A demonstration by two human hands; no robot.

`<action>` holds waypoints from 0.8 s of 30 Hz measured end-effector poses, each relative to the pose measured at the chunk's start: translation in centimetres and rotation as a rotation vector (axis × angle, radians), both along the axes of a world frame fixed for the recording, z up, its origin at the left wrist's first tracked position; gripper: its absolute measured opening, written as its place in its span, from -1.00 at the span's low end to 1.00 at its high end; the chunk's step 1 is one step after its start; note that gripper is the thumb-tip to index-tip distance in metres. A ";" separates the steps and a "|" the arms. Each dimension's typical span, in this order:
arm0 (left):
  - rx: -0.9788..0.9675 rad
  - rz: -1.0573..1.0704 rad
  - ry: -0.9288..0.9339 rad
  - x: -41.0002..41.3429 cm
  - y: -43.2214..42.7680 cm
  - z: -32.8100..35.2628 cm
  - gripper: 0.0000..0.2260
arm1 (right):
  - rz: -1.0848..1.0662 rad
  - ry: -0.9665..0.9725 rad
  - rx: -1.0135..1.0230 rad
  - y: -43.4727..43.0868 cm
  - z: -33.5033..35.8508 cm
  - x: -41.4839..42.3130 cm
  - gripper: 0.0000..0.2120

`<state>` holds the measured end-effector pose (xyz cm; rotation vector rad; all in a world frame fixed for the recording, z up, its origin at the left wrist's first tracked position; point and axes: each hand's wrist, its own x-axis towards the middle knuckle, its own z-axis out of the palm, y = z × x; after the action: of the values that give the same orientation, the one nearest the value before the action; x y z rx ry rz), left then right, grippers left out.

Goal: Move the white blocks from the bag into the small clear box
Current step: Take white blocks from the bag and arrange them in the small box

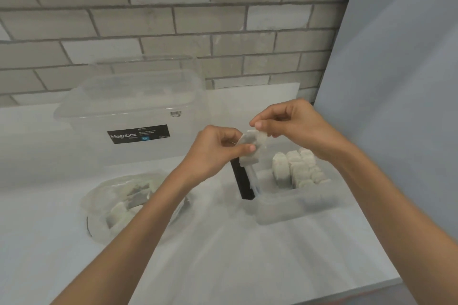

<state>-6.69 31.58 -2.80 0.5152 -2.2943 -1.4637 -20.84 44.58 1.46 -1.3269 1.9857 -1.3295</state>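
We log one small white rectangular block, pinched by our left hand and right hand together, just above the small clear plastic box; crumpled clear plastic bag below the left hand.

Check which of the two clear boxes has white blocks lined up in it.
The small clear box on the right, below the right hand; white blocks stand in it. The other is the large box with the black label.

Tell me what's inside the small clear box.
White blocks packed in rows at the far end of the small clear box. The wrist of the right hand hides the far corner; the frosted wall blurs the floor.
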 end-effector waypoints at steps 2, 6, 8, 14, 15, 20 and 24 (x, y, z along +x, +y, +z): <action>-0.014 0.013 0.006 -0.7 0.2 0.1 -0.88 | -0.025 0.090 -0.003 0.5 0.5 -1.1 -0.93; 0.000 0.031 0.018 -2.0 0.7 0.3 -0.84 | -0.018 0.110 0.013 1.5 1.0 -2.9 -0.87; -0.023 0.023 -0.012 -2.8 1.2 0.2 -0.79 | 0.023 0.100 0.047 1.8 1.0 -3.5 -0.85; -0.071 0.009 -0.001 -4.8 1.7 -0.5 -0.89 | 0.049 0.102 0.056 2.1 0.6 -5.1 -0.90; -0.071 0.016 0.010 -5.0 1.7 -0.7 -0.90 | 0.059 0.121 0.073 2.1 0.5 -5.3 -0.90; -0.099 -0.002 0.001 -5.6 1.9 -0.9 -0.88 | 0.045 0.395 0.109 2.1 -0.2 -5.6 -0.87; -0.116 0.050 0.003 -5.6 1.2 -0.9 -0.96 | 0.062 0.487 0.241 1.7 -1.5 -7.0 -0.88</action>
<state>-12.26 32.78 -3.74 0.5315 -2.3297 -1.2987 -27.80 46.25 -0.03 -1.6899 2.2992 -0.7516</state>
